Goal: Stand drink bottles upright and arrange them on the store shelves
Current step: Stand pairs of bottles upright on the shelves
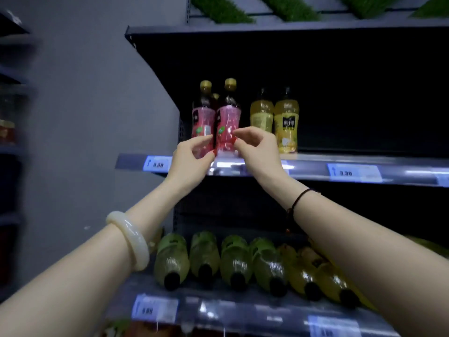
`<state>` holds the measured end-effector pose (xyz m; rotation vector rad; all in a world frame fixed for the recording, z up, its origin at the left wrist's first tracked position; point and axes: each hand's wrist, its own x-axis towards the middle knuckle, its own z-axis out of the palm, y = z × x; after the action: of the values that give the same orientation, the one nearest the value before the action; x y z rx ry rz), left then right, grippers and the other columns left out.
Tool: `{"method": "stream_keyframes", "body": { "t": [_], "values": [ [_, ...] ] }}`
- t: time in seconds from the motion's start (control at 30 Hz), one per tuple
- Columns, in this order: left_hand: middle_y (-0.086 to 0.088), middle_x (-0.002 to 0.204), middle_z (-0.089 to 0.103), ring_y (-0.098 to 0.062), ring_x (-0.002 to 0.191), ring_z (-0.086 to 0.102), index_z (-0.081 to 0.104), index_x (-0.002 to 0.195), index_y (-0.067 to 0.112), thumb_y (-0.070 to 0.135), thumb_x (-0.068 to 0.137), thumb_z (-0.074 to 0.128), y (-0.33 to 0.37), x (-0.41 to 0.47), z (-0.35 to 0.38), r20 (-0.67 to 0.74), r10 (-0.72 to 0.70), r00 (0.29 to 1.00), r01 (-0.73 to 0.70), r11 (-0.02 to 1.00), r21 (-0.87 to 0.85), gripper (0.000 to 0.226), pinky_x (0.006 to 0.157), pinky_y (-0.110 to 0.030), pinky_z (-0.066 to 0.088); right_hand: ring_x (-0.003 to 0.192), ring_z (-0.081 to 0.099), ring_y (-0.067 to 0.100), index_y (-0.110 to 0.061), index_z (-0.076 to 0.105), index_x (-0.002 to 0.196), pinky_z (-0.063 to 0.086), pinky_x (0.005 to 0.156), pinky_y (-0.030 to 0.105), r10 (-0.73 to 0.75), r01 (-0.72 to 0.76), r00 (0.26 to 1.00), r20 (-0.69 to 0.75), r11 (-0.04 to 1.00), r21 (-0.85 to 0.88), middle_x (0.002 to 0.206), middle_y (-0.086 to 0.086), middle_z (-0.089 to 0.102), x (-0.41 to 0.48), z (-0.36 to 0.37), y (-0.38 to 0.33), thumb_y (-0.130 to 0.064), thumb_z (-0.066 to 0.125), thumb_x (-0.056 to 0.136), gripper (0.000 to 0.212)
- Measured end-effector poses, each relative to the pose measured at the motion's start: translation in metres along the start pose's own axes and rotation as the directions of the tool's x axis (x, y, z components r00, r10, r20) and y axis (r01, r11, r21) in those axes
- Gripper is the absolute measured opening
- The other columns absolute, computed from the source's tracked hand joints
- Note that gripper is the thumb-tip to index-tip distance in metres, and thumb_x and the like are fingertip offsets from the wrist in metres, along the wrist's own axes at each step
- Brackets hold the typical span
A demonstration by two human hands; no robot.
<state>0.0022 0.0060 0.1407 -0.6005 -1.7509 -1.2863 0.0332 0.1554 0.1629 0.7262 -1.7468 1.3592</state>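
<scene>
At the drinks aisle, my left hand (192,155) and right hand (258,147) meet at the foot of a red bottle (228,117) standing upright near the front lip of the upper shelf (315,167). Both hands are narrow, fingers half-curled with the tips at the bottle's lower sides, though I cannot tell whether they pinch it or only touch it. It stands just beside a second red bottle (202,120) at the shelf's left end, near the side panel (155,88), with two yellow bottles (286,122) upright a little to the right. I judge the job to be in its early part: four bottles stand in front here, while on the lower shelf (230,310) a row of green bottles (205,254) and some yellowish bottles (303,273) lie on their sides, caps toward me, waiting to be stood. The dim stretch right of the yellow pair reads as open room. The edge to mind is the front lip with its price tag (158,164), which both my wrists reach across.
</scene>
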Motion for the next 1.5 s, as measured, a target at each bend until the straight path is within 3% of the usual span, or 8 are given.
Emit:
{"method": "stream_keyframes", "body": {
  "t": [0.23,0.4,0.53,0.73,0.93,1.13,1.27,1.5],
  "values": [
    [0.004,0.107,0.068,-0.018,0.106,0.064,0.071,0.11,0.01,0.005,0.085,0.055,-0.036,-0.104,-0.007,-0.04,-0.053,0.998,0.058,0.986,0.155,0.03,0.1,-0.028,0.045,0.042,0.057,0.003,-0.011,0.065,0.077,0.04,0.044,0.011,0.195,-0.194,0.945,0.262,0.98,-0.029,0.062,0.006,0.063,-0.091,0.018,0.049,0.007,0.054,0.081,0.021],
    [-0.007,0.14,0.051,-0.024,0.131,0.047,0.059,0.127,0.013,-0.015,0.076,0.042,-0.087,-0.153,-0.029,0.164,-0.348,0.923,0.258,0.876,0.407,0.061,0.111,-0.04,0.037,0.091,0.065,0.018,-0.013,0.067,0.106,0.05,0.084,0.026,0.266,-0.003,0.825,0.498,0.884,-0.467,0.097,0.006,0.069,-0.133,0.034,0.095,0.003,0.048,0.079,0.037],
    [-0.001,0.16,0.013,-0.02,0.148,0.005,0.038,0.143,0.025,-0.018,0.073,0.042,-0.112,-0.162,-0.044,0.351,-0.518,0.78,0.269,0.784,0.56,0.082,0.119,-0.033,0.015,0.134,0.036,0.027,-0.02,0.041,0.141,0.028,0.111,0.041,0.352,0.271,0.657,0.667,0.716,-0.644,0.145,0.007,0.042,-0.14,0.048,0.109,0.005,0.048,0.079,0.067],
    [-0.002,0.161,0.002,-0.023,0.149,0.0,0.022,0.147,0.039,-0.005,0.077,0.057,-0.134,-0.162,-0.054,0.445,-0.487,0.752,0.054,0.719,0.693,0.09,0.118,-0.042,0.019,0.145,0.015,0.03,-0.026,0.038,0.143,0.01,0.116,0.049,0.346,0.518,0.588,0.731,0.534,-0.669,0.156,0.01,0.02,-0.142,0.068,0.133,-0.003,0.054,0.087,0.063],
    [-0.002,0.16,0.008,-0.021,0.148,0.012,0.03,0.145,0.04,-0.001,0.085,0.061,-0.139,-0.17,-0.056,0.461,-0.406,0.789,0.039,0.782,0.622,0.078,0.114,-0.026,0.02,0.146,0.017,0.035,-0.007,0.038,0.135,0.034,0.111,0.046,0.296,0.606,0.547,0.783,0.506,-0.614,0.156,0.021,0.02,-0.144,0.066,0.141,0.002,0.046,0.094,0.043],
    [-0.004,0.153,0.027,-0.025,0.142,0.027,0.04,0.139,0.04,0.022,0.089,0.063,-0.131,-0.159,-0.059,0.399,-0.307,0.864,0.029,0.822,0.569,0.058,0.115,-0.036,0.026,0.114,0.056,0.037,-0.011,0.048,0.123,0.046,0.09,0.039,0.156,0.423,0.731,0.665,0.661,-0.62,0.124,0.018,0.059,-0.122,0.054,0.121,-0.02,0.051,0.093,0.031],
    [-0.002,0.125,0.055,-0.017,0.117,0.049,0.057,0.129,0.025,0.024,0.086,0.068,-0.105,-0.134,-0.043,0.204,-0.203,0.958,0.101,0.9,0.424,0.044,0.093,-0.018,0.034,0.102,0.06,0.036,-0.021,0.055,0.115,0.049,0.086,0.043,0.164,0.125,0.902,0.4,0.786,-0.606,0.11,0.013,0.065,-0.087,0.036,0.109,-0.039,0.058,0.088,0.032],
    [-0.001,0.087,0.072,-0.016,0.084,0.065,0.072,0.096,0.018,0.037,0.072,0.077,-0.097,-0.086,-0.042,0.026,-0.404,0.914,0.402,0.914,0.055,0.031,0.082,-0.033,0.05,0.097,0.064,0.023,-0.006,0.063,0.112,0.051,0.089,0.043,0.232,-0.162,0.949,0.213,0.939,-0.303,0.1,0.014,0.069,-0.055,0.042,0.1,-0.031,0.069,0.083,0.039]
  ]
}}
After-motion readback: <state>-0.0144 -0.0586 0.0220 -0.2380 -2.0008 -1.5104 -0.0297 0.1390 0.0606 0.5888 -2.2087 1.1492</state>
